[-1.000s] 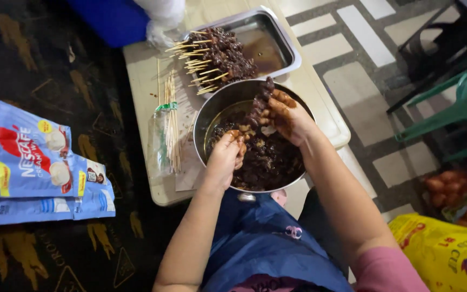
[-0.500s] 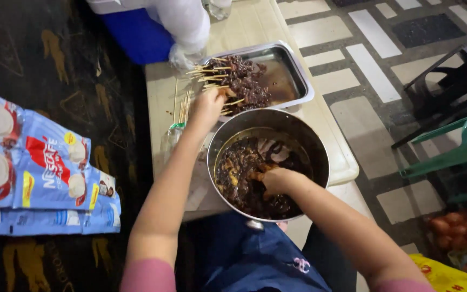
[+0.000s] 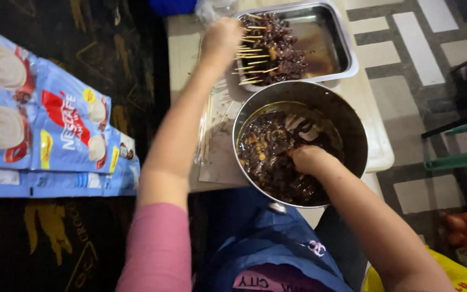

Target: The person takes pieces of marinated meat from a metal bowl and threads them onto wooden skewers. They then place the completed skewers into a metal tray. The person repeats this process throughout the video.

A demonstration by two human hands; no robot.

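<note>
A round metal bowl of dark marinated meat pieces sits on the small white table in front of me. My right hand is down in the bowl, its fingers curled into the meat. Behind the bowl a rectangular metal tray holds a pile of finished meat skewers and brown sauce. My left hand is stretched out to the tray's left edge, at the stick ends of the skewers. It is blurred, so I cannot tell whether it holds anything.
Bare bamboo sticks lie on the table left of the bowl. Blue sachet strips lie on the dark floor at left. A green chair stands at right, with a yellow bag and reddish produce at the lower right.
Both hands were at the bowl with a loaded skewer. My left hand then carried it to the tray and is still there. My right hand dropped into the meat.
</note>
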